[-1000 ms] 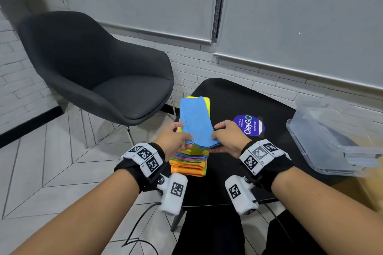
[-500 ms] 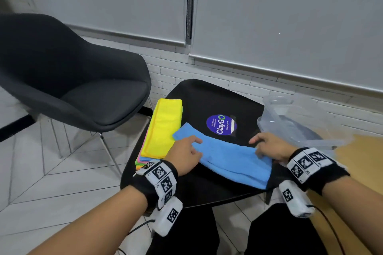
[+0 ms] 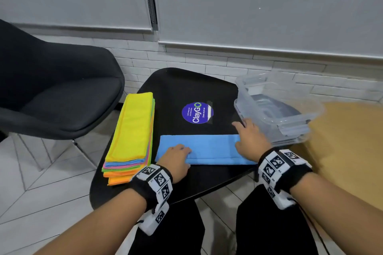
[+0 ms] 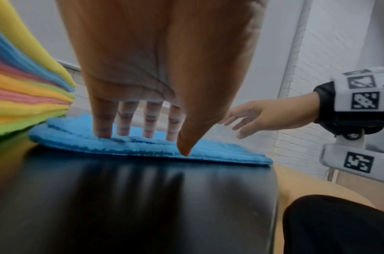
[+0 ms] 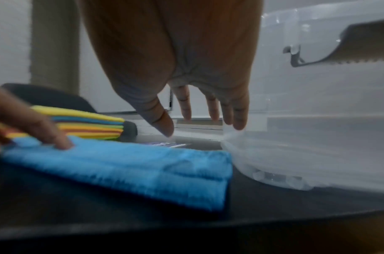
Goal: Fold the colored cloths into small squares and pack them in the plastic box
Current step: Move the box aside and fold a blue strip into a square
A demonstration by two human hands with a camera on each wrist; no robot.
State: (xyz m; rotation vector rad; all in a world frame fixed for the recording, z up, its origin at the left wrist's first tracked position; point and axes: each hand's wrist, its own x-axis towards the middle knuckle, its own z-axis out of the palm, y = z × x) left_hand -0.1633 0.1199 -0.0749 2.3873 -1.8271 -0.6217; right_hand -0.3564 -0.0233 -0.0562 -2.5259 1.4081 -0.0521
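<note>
The blue cloth (image 3: 207, 149) lies flat on the black counter (image 3: 182, 83), folded into a long strip that runs from left to right near the front edge. The left hand (image 3: 176, 158) rests on the left end of this strip. In the left wrist view its four fingers (image 4: 104, 123) are straight and point down, and their tips press on the blue cloth (image 4: 143, 147); the thumb also points down to the cloth. The hand does not pinch or grip anything, it only presses.

The right hand (image 3: 249, 141) is at the right end of the strip. It is spread open, with the fingers stretched forward over the counter. In the right wrist view its fingers (image 5: 238, 113) are straight and a little apart, above the counter and just beside the wall of the plastic box (image 5: 317, 120). They hold nothing. Whether the palm touches the cloth end I cannot tell; from the head view it covers the right end of the strip.

The plastic box (image 3: 275, 109) is clear and stands at the right side of the counter, partly over its edge, close to the right hand. At the left side of the counter lies the stack of cloths (image 3: 132, 136), with a yellow one on top and blue, pink, green and orange layers under it. The stack is just beside the left end of the blue strip. A round blue sticker (image 3: 197, 112) is on the counter between the stack and the box. A dark chair (image 3: 58, 93) stands at the left.
</note>
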